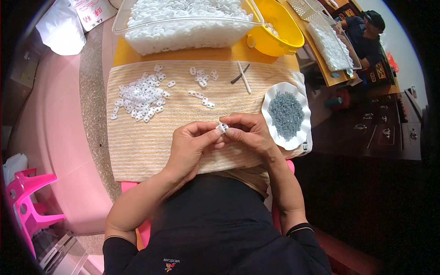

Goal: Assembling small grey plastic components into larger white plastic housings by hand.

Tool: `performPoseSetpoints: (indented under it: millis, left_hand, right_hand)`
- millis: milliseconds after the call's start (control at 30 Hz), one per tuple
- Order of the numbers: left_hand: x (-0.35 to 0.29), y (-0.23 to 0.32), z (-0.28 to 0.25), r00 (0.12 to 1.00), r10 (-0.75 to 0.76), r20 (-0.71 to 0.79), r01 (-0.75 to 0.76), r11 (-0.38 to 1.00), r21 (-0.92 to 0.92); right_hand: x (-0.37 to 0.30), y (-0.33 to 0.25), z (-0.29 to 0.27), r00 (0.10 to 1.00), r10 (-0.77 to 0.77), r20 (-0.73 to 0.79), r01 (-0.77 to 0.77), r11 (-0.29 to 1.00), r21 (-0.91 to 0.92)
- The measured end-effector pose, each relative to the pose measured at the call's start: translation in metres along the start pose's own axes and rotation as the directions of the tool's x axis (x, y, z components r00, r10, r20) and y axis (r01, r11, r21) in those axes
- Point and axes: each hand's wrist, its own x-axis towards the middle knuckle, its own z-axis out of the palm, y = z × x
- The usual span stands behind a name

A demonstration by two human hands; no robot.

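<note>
Between my fingertips, over the near middle of a striped towel [142, 158], is a small white plastic piece with holes [222, 127]. My left hand [195, 142] pinches it from the left, thumb and forefinger closed. From the other side my right hand [250, 133] pinches the same piece. A heap of similar white pieces [142, 96] lies at the left of the towel, and a few loose ones [201, 75] lie farther off in the middle. To the right, a white scalloped plate [268, 133] holds many small grey-blue rods [286, 114].
Beyond the towel stand a clear bin [188, 23] full of white pieces and a yellow basin [286, 41]. A white stick [244, 78] crosses a black one [238, 79]. Pink stools [34, 206] are at left. Another person [364, 34] sits at a table far right.
</note>
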Motion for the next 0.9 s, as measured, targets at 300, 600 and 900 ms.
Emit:
performPoseSetpoints:
  millis: [300,600,900]
  left_hand:
    - [0.0002,-0.0014,0.0003,1.0,0.003,0.014,-0.002,0.999,-0.035]
    - [-0.0004,-0.0012,0.0006,1.0,-0.001,0.027,0.002,0.999,-0.045]
    - [-0.0003,-0.0004,-0.0001,1.0,-0.008,0.023,0.009,1.0,-0.028]
  right_hand:
    - [-0.0002,0.0002,-0.001,1.0,0.008,0.0,-0.008,1.0,0.022]
    - [-0.0007,-0.0005,-0.0013,1.0,-0.003,0.01,0.002,0.999,0.042]
    - [0.0,0.0018,-0.001,1.0,0.013,0.007,-0.013,0.998,0.063]
